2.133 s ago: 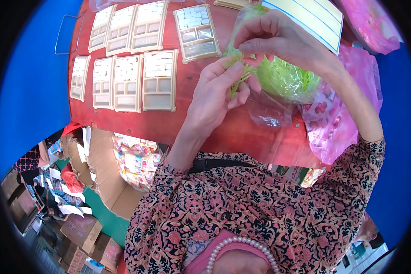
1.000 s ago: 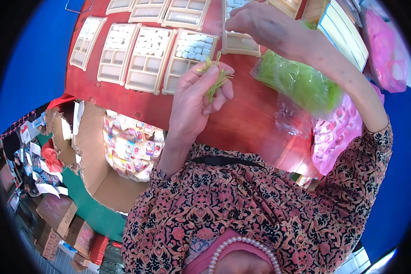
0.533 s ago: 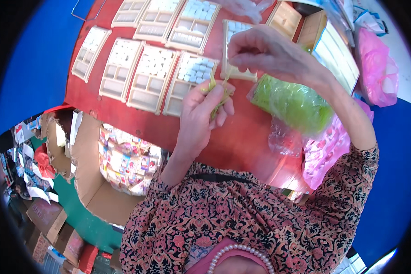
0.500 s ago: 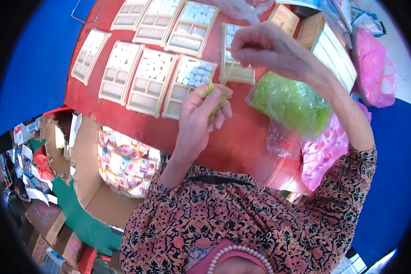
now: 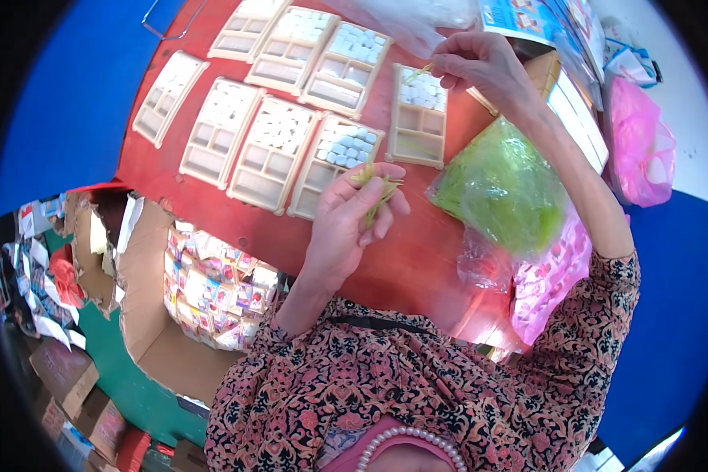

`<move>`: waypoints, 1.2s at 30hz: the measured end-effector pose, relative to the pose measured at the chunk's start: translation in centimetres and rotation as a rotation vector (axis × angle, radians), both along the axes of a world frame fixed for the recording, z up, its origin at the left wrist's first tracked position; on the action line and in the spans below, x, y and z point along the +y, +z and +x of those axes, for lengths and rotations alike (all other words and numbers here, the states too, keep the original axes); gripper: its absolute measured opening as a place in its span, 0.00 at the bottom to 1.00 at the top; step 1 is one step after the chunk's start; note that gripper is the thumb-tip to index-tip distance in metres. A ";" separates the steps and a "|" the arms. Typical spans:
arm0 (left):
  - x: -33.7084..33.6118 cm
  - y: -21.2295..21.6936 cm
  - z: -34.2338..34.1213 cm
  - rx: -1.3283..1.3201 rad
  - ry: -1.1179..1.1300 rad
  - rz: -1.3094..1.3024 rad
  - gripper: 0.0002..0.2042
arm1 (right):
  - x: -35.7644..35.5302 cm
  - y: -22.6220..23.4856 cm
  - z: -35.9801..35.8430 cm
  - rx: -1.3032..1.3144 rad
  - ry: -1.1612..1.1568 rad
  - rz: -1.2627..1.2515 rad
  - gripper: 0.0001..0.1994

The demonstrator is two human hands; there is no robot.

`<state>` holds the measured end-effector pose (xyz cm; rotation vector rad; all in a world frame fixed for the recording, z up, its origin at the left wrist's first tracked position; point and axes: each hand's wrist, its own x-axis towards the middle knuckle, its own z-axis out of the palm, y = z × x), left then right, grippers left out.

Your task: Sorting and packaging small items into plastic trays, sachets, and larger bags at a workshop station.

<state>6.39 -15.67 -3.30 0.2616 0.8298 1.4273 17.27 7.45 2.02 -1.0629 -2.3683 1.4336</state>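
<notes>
My left hand (image 5: 340, 224) is closed on a small bunch of thin yellow-green strips (image 5: 376, 187), their loose ends sticking out past the thumb and fingers. It hovers by the near end of a cream compartment tray (image 5: 311, 182) with white tablet-like pieces in it. My right hand (image 5: 480, 69) pinches a thin yellow-green strip (image 5: 418, 73) over the far end of the rightmost cream tray (image 5: 407, 140). White pieces (image 5: 425, 93) fill that tray's far section, while its lower compartments look bare. A clear bag of bright green strips (image 5: 507, 193) lies under my right forearm.
More cream trays with white pieces (image 5: 279, 126) stand in two rows on the red table (image 5: 354, 263). Pink bags (image 5: 641, 145) and crumpled clear plastic (image 5: 417, 23) lie around the right and far sides. At lower left, an open cardboard box (image 5: 145, 291) holds printed packets (image 5: 220, 279).
My right hand has moved away from my left, up toward the rightmost tray's far end, with a strip now showing at its fingertips. The view has shifted slightly. My left hand keeps its bunch.
</notes>
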 end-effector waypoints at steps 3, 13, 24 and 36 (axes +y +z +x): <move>-0.1 0.2 -0.1 -0.002 0.013 -0.004 0.13 | -0.5 -0.7 -1.2 0.063 -0.076 -0.176 0.10; -1.3 1.2 -1.3 0.018 0.079 -0.031 0.12 | -4.7 -4.1 -6.8 0.123 0.288 0.544 0.02; -1.4 0.6 -3.4 0.006 0.124 0.003 0.11 | -7.1 -1.1 -6.4 -0.005 0.306 -0.059 0.09; -1.8 0.6 -3.9 0.064 0.180 0.022 0.12 | -5.7 0.4 -10.3 0.061 0.317 -0.179 0.07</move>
